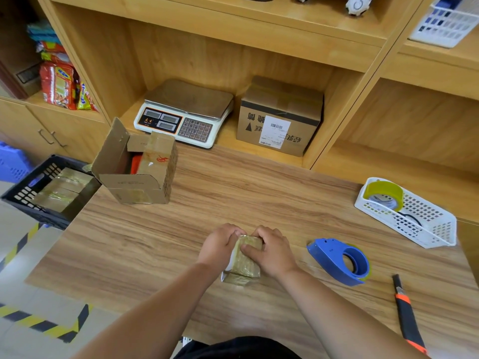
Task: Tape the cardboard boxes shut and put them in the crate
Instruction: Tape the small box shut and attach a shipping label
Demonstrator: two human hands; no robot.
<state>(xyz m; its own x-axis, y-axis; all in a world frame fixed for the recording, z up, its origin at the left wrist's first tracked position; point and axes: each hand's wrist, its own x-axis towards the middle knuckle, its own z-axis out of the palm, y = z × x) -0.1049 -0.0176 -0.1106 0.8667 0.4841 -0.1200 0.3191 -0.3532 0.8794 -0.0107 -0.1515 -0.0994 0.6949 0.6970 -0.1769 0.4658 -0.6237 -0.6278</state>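
Note:
A small cardboard box (243, 265) wrapped in shiny tape stands on the wooden table (181, 242) near its front edge. My left hand (220, 246) grips its left side with curled fingers. My right hand (272, 251) grips its right side, thumb pressing on the top face. A blue tape dispenser (342, 263) lies on the table just right of my hands. The black crate (31, 193) sits off the table's left edge with taped boxes (62, 189) inside. An open cardboard carton (137, 169) at the back left holds another small box (155, 156).
A white basket (414, 216) with a yellow tape roll (383, 195) sits at the right. A black and orange utility knife (407, 314) lies at the front right. A weighing scale (184, 115) and a labelled carton (280, 117) stand in the shelf behind.

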